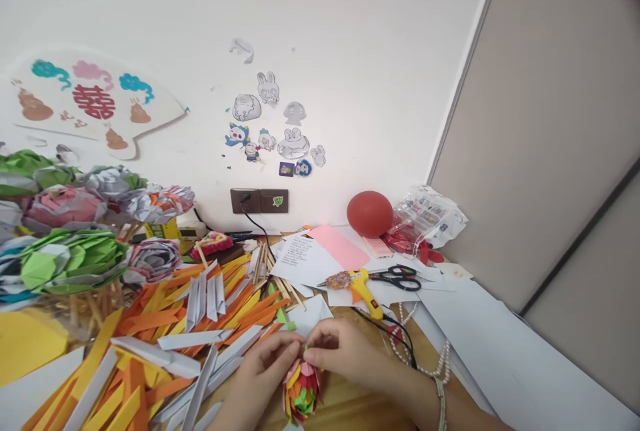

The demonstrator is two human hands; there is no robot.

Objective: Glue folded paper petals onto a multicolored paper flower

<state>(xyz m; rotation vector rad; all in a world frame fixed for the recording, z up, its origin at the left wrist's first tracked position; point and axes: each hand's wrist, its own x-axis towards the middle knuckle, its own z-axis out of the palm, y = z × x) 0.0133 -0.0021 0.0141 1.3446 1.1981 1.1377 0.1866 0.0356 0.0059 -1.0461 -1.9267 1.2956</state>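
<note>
A small paper flower [301, 392] in pink, red, yellow, orange and green hangs at the bottom centre, below both hands. My left hand [273, 366] pinches its upper end from the left, thumb against the fingers. From the right, my right hand [337, 349] pinches a bit of green at the same end, its fingertips close to the left ones. The fingers partly hide the top of the flower. A yellow hot glue gun [367, 292] lies on the table just beyond my right hand, beside black scissors [400, 277].
Folded orange, yellow and white paper strips [150, 351] cover the table's left side. Large paper flowers [75, 261] stand at the far left. A red balloon [370, 214], a bead string [443, 361], cables and white sheets [520, 351] lie to the right.
</note>
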